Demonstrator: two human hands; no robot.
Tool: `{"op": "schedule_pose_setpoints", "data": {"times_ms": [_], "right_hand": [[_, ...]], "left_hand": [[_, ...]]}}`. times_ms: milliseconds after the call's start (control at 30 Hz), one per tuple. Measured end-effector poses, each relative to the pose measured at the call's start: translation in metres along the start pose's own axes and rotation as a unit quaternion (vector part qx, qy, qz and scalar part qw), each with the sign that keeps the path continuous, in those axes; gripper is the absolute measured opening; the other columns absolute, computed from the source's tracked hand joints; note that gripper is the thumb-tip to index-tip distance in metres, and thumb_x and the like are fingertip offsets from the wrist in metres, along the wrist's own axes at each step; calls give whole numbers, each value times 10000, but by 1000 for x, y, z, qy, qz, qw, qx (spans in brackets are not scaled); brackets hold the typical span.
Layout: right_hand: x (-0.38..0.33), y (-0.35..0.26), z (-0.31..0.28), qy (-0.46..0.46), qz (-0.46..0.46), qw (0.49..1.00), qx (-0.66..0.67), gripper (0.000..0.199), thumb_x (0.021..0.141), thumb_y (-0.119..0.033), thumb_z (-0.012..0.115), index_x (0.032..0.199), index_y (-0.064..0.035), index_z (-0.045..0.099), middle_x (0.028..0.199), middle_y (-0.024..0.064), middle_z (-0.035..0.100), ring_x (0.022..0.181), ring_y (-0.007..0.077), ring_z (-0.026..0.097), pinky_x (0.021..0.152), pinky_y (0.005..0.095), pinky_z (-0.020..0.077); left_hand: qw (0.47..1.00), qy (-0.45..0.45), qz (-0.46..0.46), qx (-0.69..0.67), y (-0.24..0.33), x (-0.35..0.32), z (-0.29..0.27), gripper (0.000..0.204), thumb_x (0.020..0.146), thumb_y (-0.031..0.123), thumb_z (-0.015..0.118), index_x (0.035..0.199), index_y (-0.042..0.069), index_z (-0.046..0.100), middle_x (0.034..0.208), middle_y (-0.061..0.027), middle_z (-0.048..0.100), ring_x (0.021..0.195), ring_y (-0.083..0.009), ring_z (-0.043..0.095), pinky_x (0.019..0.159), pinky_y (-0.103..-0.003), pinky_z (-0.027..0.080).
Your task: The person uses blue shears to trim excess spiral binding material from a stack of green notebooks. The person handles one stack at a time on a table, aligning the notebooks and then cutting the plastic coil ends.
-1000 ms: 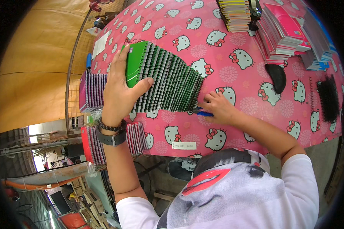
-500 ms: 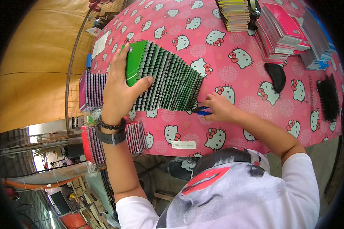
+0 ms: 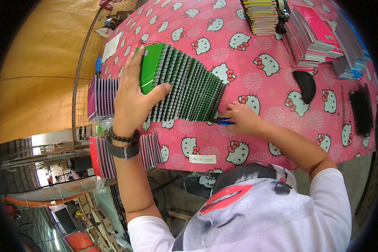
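Note:
A tall stack of green spiral notebooks [image 3: 185, 84] leans over on the table, its coiled edges fanned toward me. Across the top green cover lies my left hand [image 3: 136, 94], fingers stretched out and thumb spread over the coils. My right hand [image 3: 242, 119] is closed round a small blue-handled tool [image 3: 225, 122], which looks like pliers or cutters. The tool's dark tip is at the near right corner of the stack, by the coil ends. The fingers and the stack partly hide the jaws, so I cannot tell whether they touch a wire.
Purple notebooks [image 3: 103, 98] and red notebooks [image 3: 149, 149] stand at the left. Yellow-edged [image 3: 260, 17], pink [image 3: 308, 38] and blue books [image 3: 350, 46] are piled at the far right. A black half-round piece [image 3: 305, 87], loose black coils [image 3: 360, 110] and a paper slip [image 3: 203, 158] lie on the pink tablecloth [image 3: 256, 145].
The view has shifted very slightly. The tool in my right hand has turned a little at the corner of the stack; my left hand stays on the cover.

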State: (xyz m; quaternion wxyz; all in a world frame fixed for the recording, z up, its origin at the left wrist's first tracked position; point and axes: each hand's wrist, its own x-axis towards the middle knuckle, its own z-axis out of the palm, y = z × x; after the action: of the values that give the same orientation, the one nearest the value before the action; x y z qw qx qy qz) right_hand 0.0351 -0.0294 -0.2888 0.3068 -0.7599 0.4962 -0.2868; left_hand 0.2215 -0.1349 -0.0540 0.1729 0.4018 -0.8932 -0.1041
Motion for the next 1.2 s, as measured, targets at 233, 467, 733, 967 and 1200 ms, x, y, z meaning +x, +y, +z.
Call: {"op": "schedule_pose_setpoints", "data": {"times_ms": [233,467,733,967,1200], "right_hand": [[12,-1,-8,-120,125,983,58,343,696,-293,643,944,-58,659,809,141,615,789,275,588,697,377,465],[-6,-8,11,21,8,988,-154,371,640,-281,673,964,-100,654,872,100,551,909,248,507,765,360,415],[31,-5,-24,-212,210,951,86,321,695,-286,642,921,-59,661,760,188,634,708,280,626,685,373,488],[-7,-4,5,16,12,988,-151,376,617,-275,681,950,-104,650,888,85,512,926,247,477,762,398,384],[-1,-4,6,6,-13,981,-193,368,615,-258,683,946,-100,651,851,95,534,901,255,505,736,399,405]], "left_hand": [[1000,1,13,16,-3,1,1,823,645,346,671,1327,33,332,1314,-237,371,1223,-367,358,998,-406,305],[1000,0,10,16,-3,2,1,817,647,351,669,1326,40,337,1328,-242,355,1230,-368,352,999,-403,303],[1000,-4,9,15,-3,3,1,827,649,360,670,1335,51,328,1325,-233,361,1224,-366,357,999,-407,304],[1000,-6,-11,27,-4,1,-1,831,649,376,667,1337,57,326,1338,-236,350,1252,-362,328,1006,-410,295],[1000,4,-11,18,-4,0,1,828,646,389,666,1334,66,337,1344,-243,343,1258,-370,323,1006,-412,298]]}}
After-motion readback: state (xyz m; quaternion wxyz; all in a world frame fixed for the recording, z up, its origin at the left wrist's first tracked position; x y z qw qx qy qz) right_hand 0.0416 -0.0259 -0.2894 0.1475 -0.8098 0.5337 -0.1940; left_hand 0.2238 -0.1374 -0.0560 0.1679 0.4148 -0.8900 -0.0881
